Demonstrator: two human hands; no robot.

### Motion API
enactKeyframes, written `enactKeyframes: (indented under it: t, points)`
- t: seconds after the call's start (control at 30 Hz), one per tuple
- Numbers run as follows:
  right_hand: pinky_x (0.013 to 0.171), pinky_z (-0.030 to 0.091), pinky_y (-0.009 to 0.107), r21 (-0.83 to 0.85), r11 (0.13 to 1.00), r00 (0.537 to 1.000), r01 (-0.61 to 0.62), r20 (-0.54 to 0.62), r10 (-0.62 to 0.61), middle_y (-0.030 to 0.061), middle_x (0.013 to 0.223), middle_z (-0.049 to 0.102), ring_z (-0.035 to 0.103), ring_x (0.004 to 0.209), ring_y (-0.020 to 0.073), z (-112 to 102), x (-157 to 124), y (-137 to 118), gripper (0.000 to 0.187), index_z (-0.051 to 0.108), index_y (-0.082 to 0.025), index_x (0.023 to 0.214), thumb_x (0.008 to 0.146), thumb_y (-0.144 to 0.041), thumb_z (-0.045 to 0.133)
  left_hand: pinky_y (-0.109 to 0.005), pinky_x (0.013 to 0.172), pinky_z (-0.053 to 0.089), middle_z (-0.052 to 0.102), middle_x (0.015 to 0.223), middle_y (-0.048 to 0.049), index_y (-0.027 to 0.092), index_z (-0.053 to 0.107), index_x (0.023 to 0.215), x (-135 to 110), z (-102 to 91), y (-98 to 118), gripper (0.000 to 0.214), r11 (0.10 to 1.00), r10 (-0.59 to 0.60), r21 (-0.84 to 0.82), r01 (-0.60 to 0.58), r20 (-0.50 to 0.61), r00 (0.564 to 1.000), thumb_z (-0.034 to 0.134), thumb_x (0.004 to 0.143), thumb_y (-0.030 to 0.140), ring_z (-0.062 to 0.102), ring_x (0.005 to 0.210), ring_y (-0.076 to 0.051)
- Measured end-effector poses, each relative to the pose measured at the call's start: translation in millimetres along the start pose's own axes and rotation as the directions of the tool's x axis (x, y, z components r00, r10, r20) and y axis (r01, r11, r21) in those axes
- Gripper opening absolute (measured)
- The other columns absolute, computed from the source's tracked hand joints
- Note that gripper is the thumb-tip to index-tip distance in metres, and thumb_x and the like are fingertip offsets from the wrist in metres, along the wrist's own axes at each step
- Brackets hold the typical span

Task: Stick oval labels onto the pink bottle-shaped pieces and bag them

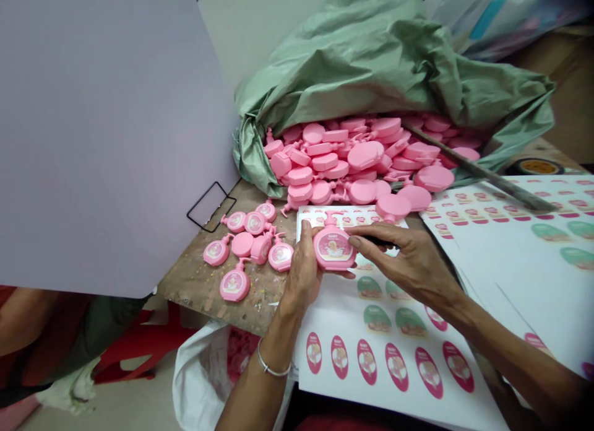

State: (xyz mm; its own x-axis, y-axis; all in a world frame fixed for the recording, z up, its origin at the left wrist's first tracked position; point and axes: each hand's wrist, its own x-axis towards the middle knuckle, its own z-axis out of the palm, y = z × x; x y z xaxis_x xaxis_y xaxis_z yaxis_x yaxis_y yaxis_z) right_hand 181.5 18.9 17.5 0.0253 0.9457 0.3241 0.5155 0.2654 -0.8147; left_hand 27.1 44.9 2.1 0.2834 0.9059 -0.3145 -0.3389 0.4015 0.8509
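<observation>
- Firm two-handed grip on a pink pump bottle (332, 248), label facing up, held just over a sticker sheet (385, 350)
- Left hand (301, 273) clenched round the bottle's left edge, thin silver bangle (273, 369) on the wrist
- Right hand (408, 257) reaching across from the other side, fingers pressed on the bottle's upper right edge – nothing released
- Oval pink labels and green ones in rows on that sheet, more printed sheets (501, 276) just beside it
- Labelled bottles (248, 245) in a loose bunch on a scuffed wooden table (199, 288), near the left hand
- Big heap of unlabelled bottles (315, 158) spilling out of a green plastic bag (371, 65), long metal rod (482, 171) lying across the heap's far edge
</observation>
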Motion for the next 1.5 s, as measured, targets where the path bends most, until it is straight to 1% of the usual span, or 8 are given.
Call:
enactKeyframes:
  t: [0.47,0.67,0.83,0.97,1.1,1.17,1.37,1.5]
  points:
    - [0.081,0.051,0.04,-0.205,0.967,0.988,0.15,-0.013,-0.156,0.0082,0.092,0.074,0.067,0.084,0.023,-1,4,6,0.023,0.072,-0.018,0.096,0.086,-0.036,0.06,-0.032,0.062,0.06,0.064,0.091,-0.0063,0.016,0.058,0.105,-9,-5.8,8,0.045,0.99,0.085,0.101,-0.101,0.149,0.985,0.073,0.072,0.043,0.066,0.077,-0.019]
    - [0.089,0.05,0.042,-0.217,0.976,0.994,0.014,-0.104,-0.037,0.0134,0.125,0.062,0.061,0.109,0.0287,17,5,12,0.069,0.052,-0.02,0.129,0.071,-0.052,0.071,-0.034,0.066,0.061,0.061,0.093,-0.0039,0.016,0.055,0.106,-17,-5.6,3,0.046,0.978,0.03,0.193,-0.077,0.233,0.972,0.077,0.068,0.03,0.063,0.077,-0.016]
    - [0.09,0.049,0.042,-0.304,0.932,0.974,-0.196,-0.173,0.148,0.0131,0.123,0.063,0.061,0.109,0.0284,-10,16,63,0.067,0.052,-0.019,0.127,0.074,-0.059,0.065,-0.036,0.06,0.056,0.068,0.089,-0.0093,0.014,0.054,0.108,-15,-40.0,12,0.044,0.877,0.095,0.476,-0.071,-0.025,0.995,0.063,0.079,0.047,0.064,0.07,-0.021]
    - [0.083,0.049,0.042,-0.475,0.772,0.905,-0.423,-0.259,0.337,0.0123,0.117,0.066,0.063,0.103,0.0314,-53,31,103,0.07,0.051,-0.021,0.129,0.073,-0.062,0.062,-0.049,0.085,0.048,0.067,0.095,-0.0128,0.016,0.063,0.098,-1,-85.5,35,0.041,0.498,0.512,0.865,-0.07,-0.228,0.828,0.052,0.085,0.054,0.061,0.093,-0.031]
    - [0.085,0.046,0.047,-0.588,0.666,0.885,-0.46,-0.236,0.402,0.0176,0.124,0.062,0.057,0.113,0.0371,-46,43,107,0.084,0.046,-0.018,0.132,0.067,-0.069,0.062,-0.058,0.101,0.035,0.059,0.117,-0.0193,0.016,0.059,0.11,7,-86.7,45,0.04,0.083,0.811,0.986,-0.146,0.018,0.585,0.055,0.085,0.046,0.047,0.118,-0.038]
    - [0.081,0.047,0.047,-0.599,0.648,0.872,-0.47,-0.201,0.447,0.0202,0.119,0.063,0.059,0.109,0.0383,-34,45,106,0.078,0.046,-0.016,0.13,0.07,-0.063,0.062,-0.053,0.099,0.04,0.058,0.118,-0.0168,0.019,0.058,0.111,7,-70.1,36,0.032,0.07,0.835,0.961,-0.268,0.09,0.542,0.056,0.087,0.039,0.05,0.115,-0.034]
    - [0.081,0.05,0.038,-0.495,0.734,0.877,-0.465,-0.148,0.457,0.0151,0.112,0.067,0.065,0.098,0.0286,-41,33,113,0.055,0.049,-0.015,0.125,0.077,-0.04,0.057,-0.032,0.065,0.053,0.064,0.089,-0.0066,0.017,0.062,0.09,16,-22.1,-9,0.027,0.568,0.413,0.758,-0.32,0.074,0.908,0.051,0.089,0.042,0.062,0.075,-0.018]
    - [0.088,0.05,0.031,-0.213,0.969,0.956,-0.125,0.235,0.175,0.0084,0.118,0.065,0.064,0.104,0.0223,-62,14,78,0.056,0.052,-0.019,0.126,0.071,-0.024,0.059,-0.03,0.063,0.056,0.063,0.106,-0.0101,0.016,0.061,0.105,24,-12.5,-11,0.041,0.841,0.087,0.518,-0.159,0.16,0.983,0.06,0.082,0.05,0.064,0.082,-0.018]
